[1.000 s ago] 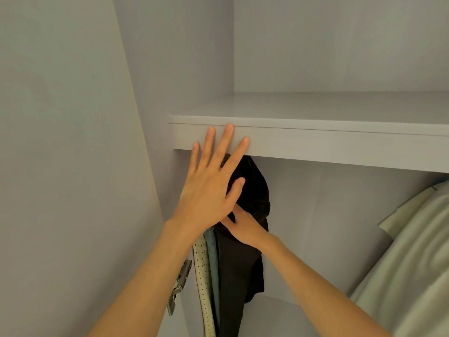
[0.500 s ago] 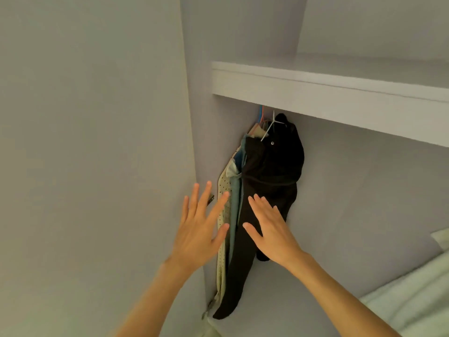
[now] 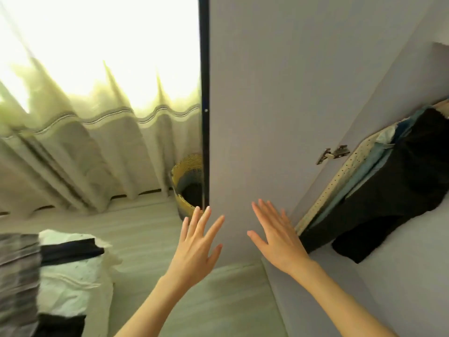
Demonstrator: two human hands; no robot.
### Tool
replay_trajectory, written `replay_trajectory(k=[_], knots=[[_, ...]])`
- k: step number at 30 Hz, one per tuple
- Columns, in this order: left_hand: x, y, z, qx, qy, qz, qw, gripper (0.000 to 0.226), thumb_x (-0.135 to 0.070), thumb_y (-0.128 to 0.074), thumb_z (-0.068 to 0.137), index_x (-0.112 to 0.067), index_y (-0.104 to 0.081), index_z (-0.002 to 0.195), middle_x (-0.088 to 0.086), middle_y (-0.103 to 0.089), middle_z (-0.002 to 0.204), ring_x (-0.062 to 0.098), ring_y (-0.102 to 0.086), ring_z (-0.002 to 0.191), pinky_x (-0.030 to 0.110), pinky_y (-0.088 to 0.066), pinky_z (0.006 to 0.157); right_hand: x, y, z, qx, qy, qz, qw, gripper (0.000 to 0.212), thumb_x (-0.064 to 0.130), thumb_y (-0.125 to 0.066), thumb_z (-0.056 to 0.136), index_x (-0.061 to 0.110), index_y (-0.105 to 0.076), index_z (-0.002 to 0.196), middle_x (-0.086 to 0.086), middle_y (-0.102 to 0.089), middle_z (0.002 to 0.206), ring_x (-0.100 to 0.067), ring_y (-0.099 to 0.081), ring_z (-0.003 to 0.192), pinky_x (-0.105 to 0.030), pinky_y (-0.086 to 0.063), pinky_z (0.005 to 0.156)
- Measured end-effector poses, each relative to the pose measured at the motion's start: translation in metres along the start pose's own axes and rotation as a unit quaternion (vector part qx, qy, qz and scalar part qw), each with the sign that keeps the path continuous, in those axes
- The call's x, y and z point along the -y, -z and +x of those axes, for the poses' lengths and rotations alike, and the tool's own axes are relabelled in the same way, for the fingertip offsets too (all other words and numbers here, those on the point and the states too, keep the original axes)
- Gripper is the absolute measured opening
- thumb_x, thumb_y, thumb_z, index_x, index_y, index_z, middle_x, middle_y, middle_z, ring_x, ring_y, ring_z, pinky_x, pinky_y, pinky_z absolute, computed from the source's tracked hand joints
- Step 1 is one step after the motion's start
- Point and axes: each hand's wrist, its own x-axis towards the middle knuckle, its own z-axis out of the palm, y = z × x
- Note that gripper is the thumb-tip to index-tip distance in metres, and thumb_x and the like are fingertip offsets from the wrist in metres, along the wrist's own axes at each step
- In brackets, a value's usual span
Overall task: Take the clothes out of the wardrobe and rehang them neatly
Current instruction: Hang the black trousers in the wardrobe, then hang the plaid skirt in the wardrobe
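Observation:
Both my hands are held out flat in front of me, fingers straight and spread, holding nothing. My left hand [image 3: 195, 246] is in front of the edge of the open wardrobe door [image 3: 267, 105]. My right hand [image 3: 277, 237] is just right of it, short of the wardrobe opening. Inside the wardrobe at the right hang a black garment [image 3: 398, 190], a light blue garment [image 3: 371, 164] and a cream dotted garment [image 3: 340, 176], pressed together against the left wall. The view is tilted.
A door hinge [image 3: 332, 153] sits beside the clothes. A woven basket [image 3: 187, 186] stands on the floor behind the door's edge. Pale curtains [image 3: 85, 142] cover a bright window. White and dark clothes [image 3: 68, 263] lie piled at the lower left.
My view has swung left and down, away from the wardrobe shelf toward the door, curtains and floor. Both hands have drawn back from the hanging clothes and stay flat.

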Motion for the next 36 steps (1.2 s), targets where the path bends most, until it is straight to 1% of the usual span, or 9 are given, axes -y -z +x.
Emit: replay_trajectory(k=[5, 8, 11, 13, 17, 23, 26, 29, 36], knots=[[0.080, 0.032, -0.110, -0.011, 0.118, 0.014, 0.993, 0.057, -0.044, -0.034, 0.089, -0.029, -0.025, 0.144, 0.009, -0.026, 0.151, 0.028, -0.006, 0.141, 0.050, -0.014, 0.109, 0.120, -0.058, 0.021, 0.016, 0.111, 0.029, 0.993, 0.066, 0.045, -0.037, 0.097, 0.029, 0.004, 0.145, 0.008, 0.005, 0.155, -0.010, 0.011, 0.143, -0.030, 0.013, 0.112], [0.127, 0.054, -0.183, -0.014, 0.229, 0.015, 0.973, 0.058, -0.043, -0.035, 0.088, -0.026, -0.028, 0.142, 0.011, -0.030, 0.149, 0.027, -0.008, 0.140, 0.054, -0.024, 0.108, 0.202, -0.096, 0.024, 0.041, 0.191, 0.051, 0.979, 0.065, 0.045, -0.040, 0.095, 0.024, -0.008, 0.148, 0.005, -0.006, 0.157, -0.008, 0.010, 0.141, -0.028, 0.012, 0.111], [0.157, 0.077, -0.253, -0.034, 0.323, 0.002, 0.946, 0.058, -0.043, -0.030, 0.087, -0.021, -0.035, 0.141, 0.013, -0.033, 0.148, 0.027, -0.009, 0.139, 0.051, -0.017, 0.109, 0.274, -0.133, 0.021, 0.078, 0.283, 0.041, 0.955, 0.069, 0.058, -0.025, 0.092, 0.024, -0.007, 0.148, 0.008, -0.005, 0.155, -0.011, 0.006, 0.143, -0.027, 0.013, 0.110], [0.168, 0.091, -0.298, -0.059, 0.378, -0.011, 0.924, 0.058, -0.044, -0.026, 0.089, -0.022, -0.032, 0.143, 0.010, -0.027, 0.151, 0.025, -0.002, 0.142, 0.045, -0.004, 0.110, 0.316, -0.153, 0.015, 0.106, 0.330, 0.033, 0.937, 0.066, 0.055, -0.027, 0.094, 0.025, -0.004, 0.148, 0.008, -0.003, 0.155, -0.008, 0.010, 0.141, -0.026, 0.014, 0.110], [0.179, 0.106, -0.380, -0.090, 0.485, 0.007, 0.870, 0.055, -0.042, -0.029, 0.090, -0.021, -0.035, 0.141, 0.011, -0.035, 0.147, 0.020, -0.005, 0.140, 0.046, -0.011, 0.108, 0.392, -0.177, -0.001, 0.164, 0.417, 0.033, 0.893, 0.063, 0.046, -0.034, 0.097, 0.026, -0.003, 0.149, 0.007, -0.003, 0.157, -0.003, 0.016, 0.137, -0.022, 0.016, 0.109], [0.177, 0.110, -0.457, -0.118, 0.627, 0.012, 0.770, 0.078, -0.056, 0.006, 0.075, -0.032, -0.008, 0.147, -0.003, 0.001, 0.156, 0.008, 0.025, 0.134, 0.030, 0.016, 0.110, 0.481, -0.212, -0.007, 0.211, 0.516, 0.009, 0.830, 0.063, 0.046, -0.032, 0.097, 0.025, -0.003, 0.149, 0.009, -0.005, 0.157, -0.002, 0.015, 0.137, -0.027, 0.013, 0.112], [0.190, 0.111, -0.474, -0.135, 0.674, -0.016, 0.726, 0.079, -0.057, 0.004, 0.074, -0.031, -0.011, 0.147, -0.002, 0.000, 0.156, 0.008, 0.023, 0.134, 0.032, 0.011, 0.112, 0.510, -0.230, 0.007, 0.218, 0.544, 0.003, 0.810, 0.062, 0.045, -0.033, 0.097, 0.025, -0.006, 0.149, 0.008, -0.008, 0.156, -0.002, 0.014, 0.136, -0.027, 0.013, 0.110], [0.213, 0.116, -0.480, -0.124, 0.700, -0.036, 0.702, 0.057, -0.048, -0.019, 0.094, -0.030, -0.011, 0.147, -0.001, 0.003, 0.156, 0.010, 0.022, 0.137, 0.035, 0.007, 0.114, 0.533, -0.242, 0.031, 0.232, 0.545, 0.003, 0.806, 0.061, 0.044, -0.036, 0.097, 0.024, -0.009, 0.149, 0.007, -0.011, 0.156, -0.009, 0.006, 0.143, -0.028, 0.010, 0.111], [0.322, 0.151, -0.462, -0.104, 0.700, -0.021, 0.706, 0.054, -0.035, -0.031, 0.099, -0.028, -0.010, 0.148, -0.002, 0.005, 0.156, 0.017, 0.015, 0.142, 0.036, 0.005, 0.116, 0.619, -0.266, 0.124, 0.223, 0.563, -0.007, 0.796, 0.060, 0.041, -0.038, 0.097, 0.020, -0.016, 0.149, 0.002, -0.018, 0.155, -0.016, -0.004, 0.145, -0.035, 0.000, 0.116]])
